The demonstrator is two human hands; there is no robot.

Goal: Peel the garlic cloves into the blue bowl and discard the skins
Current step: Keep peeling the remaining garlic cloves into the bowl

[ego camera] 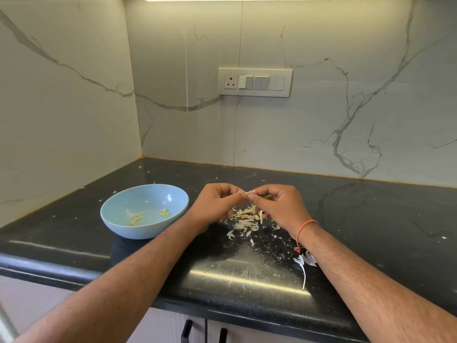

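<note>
Both hands meet over the black counter (371, 219), fingertips together on one small garlic clove (246, 194). The left hand (217, 206) pinches it from the nine o'clock side and the right hand (279, 206) from the three o'clock side, in what looks like a peeling grip; the clove is mostly hidden by the fingers, so how much skin is left on it cannot be told.

The blue bowl (118, 219) sits at nine o'clock from the hands, near them but not touching. Inside lie two or three small yellowish pieces (164, 213), probably cloves already peeled, so the job seems under way with only a little done.

Directly under the hands, toward six o'clock, a loose pile of skins (243, 220) is scattered on the counter, with what may be another clove in it. A larger white scrap with a stalk (303, 262) lies at about four o'clock, by the right forearm. None of the skins has been cleared yet, so discarding them remains, after the clove in hand goes into the bowl.
</note>
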